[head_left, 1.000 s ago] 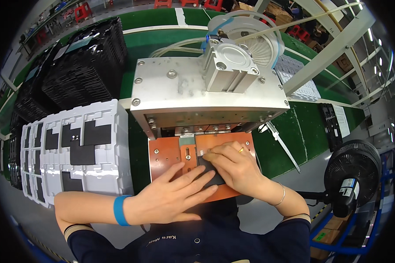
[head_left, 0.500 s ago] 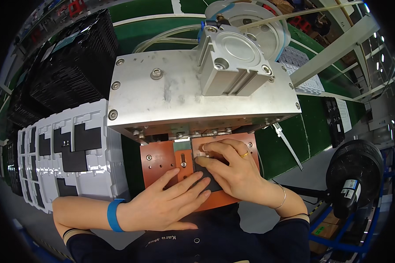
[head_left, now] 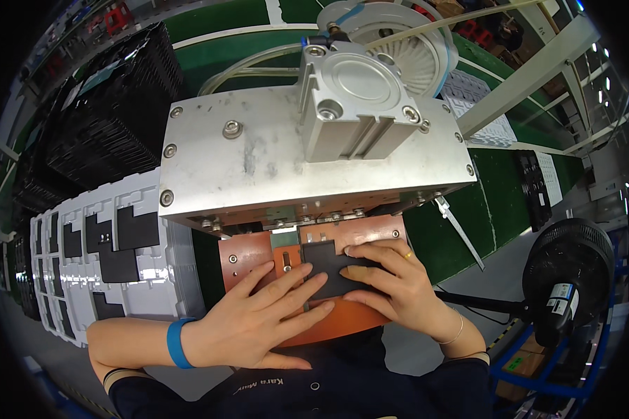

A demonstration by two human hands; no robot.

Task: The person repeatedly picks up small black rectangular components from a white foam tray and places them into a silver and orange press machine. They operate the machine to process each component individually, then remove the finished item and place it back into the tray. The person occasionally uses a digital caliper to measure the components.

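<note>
A flat black L-shaped piece [head_left: 321,267] lies on the orange fixture plate [head_left: 241,258], under the front of a metal press [head_left: 210,167]. My left hand [head_left: 258,321] has its fingers spread, with the fingertips at the piece's left and lower edge. On the other side, my right hand [head_left: 402,286] has bent, separated fingers, and its fingertips touch the right part of the piece. Neither hand is wrapped round anything. A slotted orange block [head_left: 285,260] sits left of the piece.
A silver air cylinder [head_left: 360,105] tops the press. To the left are stacked white trays [head_left: 150,283] with dark cut pieces, and behind them stacked black trays [head_left: 112,112]. A black fan [head_left: 566,279] stands right. A metal strip [head_left: 461,234] extends over the green bench [head_left: 437,255].
My right hand has moved right and down off the piece's upper part, its fingers spreading. More of the black piece shows. The left hand stays nearly in place. The view has shifted slightly.
</note>
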